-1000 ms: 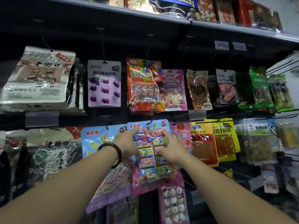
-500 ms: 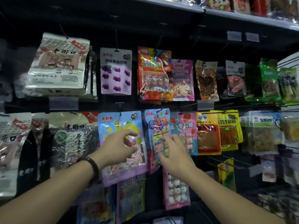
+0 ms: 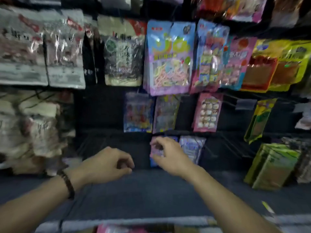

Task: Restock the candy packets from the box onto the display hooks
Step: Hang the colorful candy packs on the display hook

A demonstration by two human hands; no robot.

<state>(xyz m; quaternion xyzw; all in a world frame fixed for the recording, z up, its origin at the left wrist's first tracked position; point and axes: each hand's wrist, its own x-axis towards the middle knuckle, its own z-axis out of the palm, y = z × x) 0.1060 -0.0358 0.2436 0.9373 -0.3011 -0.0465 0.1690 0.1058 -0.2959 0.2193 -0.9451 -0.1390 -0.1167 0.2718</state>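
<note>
Empty left hand (image 3: pixel 107 165) (fingers loosely curled); right hand (image 3: pixel 170 156) at one packet (image 3: pixel 155 151), grip unclear.

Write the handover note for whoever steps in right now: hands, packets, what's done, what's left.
Left hand: loosely curled, holding nothing, low before the rack.
Right hand: at a pink packet on the lowest row; blur hides whether its fingers grip it.
Things: blue candy packets hang in the row above; pink packs at the bottom edge may be the box's stock.
Done: upper rows look full.
Left: settle the pink packet, then hang more.
</note>
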